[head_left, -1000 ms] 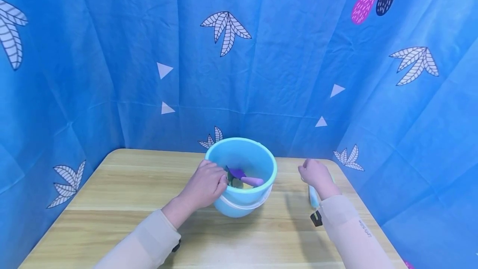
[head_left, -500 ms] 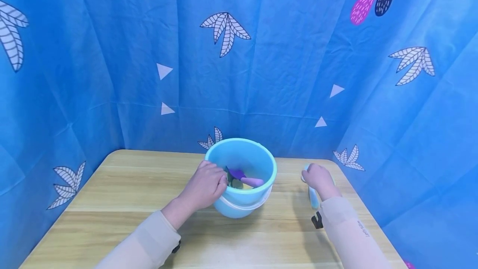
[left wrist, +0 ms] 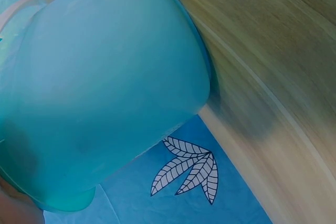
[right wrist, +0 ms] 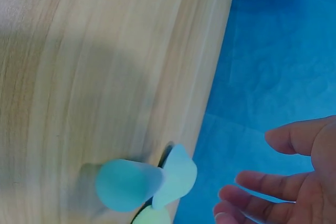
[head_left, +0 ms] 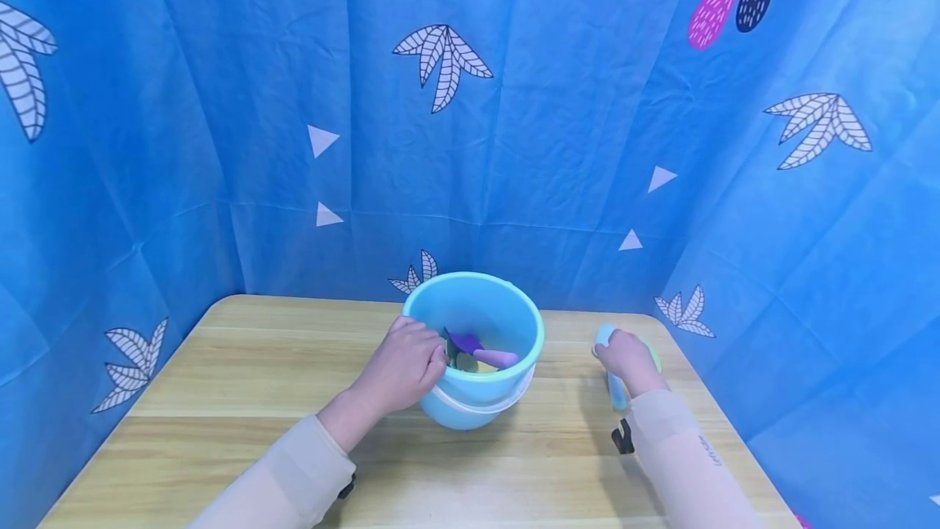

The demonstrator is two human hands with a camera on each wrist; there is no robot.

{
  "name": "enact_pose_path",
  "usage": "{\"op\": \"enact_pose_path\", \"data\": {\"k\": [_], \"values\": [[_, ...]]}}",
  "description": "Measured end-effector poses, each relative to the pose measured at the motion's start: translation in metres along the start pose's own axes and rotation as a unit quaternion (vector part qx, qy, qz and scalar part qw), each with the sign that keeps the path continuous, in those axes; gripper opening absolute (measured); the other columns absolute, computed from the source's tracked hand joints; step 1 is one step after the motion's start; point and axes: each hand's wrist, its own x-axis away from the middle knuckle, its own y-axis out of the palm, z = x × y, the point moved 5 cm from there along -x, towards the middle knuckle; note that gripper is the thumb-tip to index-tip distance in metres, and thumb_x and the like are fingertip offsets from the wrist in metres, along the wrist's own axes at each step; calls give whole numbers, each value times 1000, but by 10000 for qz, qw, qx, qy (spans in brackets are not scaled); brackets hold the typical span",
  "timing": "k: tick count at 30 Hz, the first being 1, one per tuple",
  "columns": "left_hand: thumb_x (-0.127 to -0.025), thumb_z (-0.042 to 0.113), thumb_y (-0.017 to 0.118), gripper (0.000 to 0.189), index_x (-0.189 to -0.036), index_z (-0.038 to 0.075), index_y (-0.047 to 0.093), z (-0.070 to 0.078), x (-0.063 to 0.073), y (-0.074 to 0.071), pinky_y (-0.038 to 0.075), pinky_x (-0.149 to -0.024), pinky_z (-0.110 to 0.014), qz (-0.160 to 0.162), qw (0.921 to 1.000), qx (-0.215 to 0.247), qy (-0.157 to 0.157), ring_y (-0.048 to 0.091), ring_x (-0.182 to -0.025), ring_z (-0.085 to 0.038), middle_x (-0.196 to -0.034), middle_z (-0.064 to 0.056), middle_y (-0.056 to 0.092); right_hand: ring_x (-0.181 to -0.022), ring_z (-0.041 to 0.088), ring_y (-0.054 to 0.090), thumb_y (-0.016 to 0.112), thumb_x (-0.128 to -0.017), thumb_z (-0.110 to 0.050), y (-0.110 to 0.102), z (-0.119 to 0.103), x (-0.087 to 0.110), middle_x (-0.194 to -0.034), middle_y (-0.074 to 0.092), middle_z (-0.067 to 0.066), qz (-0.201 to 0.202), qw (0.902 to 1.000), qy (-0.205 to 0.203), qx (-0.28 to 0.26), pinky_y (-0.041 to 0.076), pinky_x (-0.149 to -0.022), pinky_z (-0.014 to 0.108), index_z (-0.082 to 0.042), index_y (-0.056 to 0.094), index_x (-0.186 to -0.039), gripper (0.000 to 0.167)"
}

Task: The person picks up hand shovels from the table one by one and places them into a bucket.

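While left hand (head_left: 407, 363) clasps the bucket (head_left: 476, 347) rim at 9 o'clock, steadying it mid-table, right hand (head_left: 626, 357), fingers loosely spread, hovers over pale-blue toy (right wrist: 144, 182) at 3 o'clock.

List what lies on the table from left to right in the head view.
left hand on the bucket's rim → light blue bucket with purple toy pieces inside → bare wooden table → right hand over a light blue toy tool.
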Motion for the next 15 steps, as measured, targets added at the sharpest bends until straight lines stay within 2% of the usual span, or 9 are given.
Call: {"op": "enact_pose_path", "data": {"k": [8, 15], "values": [[-94, 19, 49, 28, -67, 24, 47, -1, 0, 0, 38, -82, -36, -2, 10000, -19, 23, 41, -68, -10, -62, 14, 42, -113, 52, 55, 49, -99, -29, 5, 5, 0, -128, 52, 38, -222, 9991, 334, -133, 45, -95, 58, 17, 48, -130, 55], [-94, 18, 50, 28, -67, 25, 47, -1, 0, 1, 38, -82, -36, 23, 10000, -30, 54, 41, -68, -10, -63, 15, 42, -112, 51, 56, 47, -99, -30, 10, 10, 1, -129, 51, 39, -366, 9978, 504, -241, 46, -95, 58, 19, 42, -134, 60]]}}
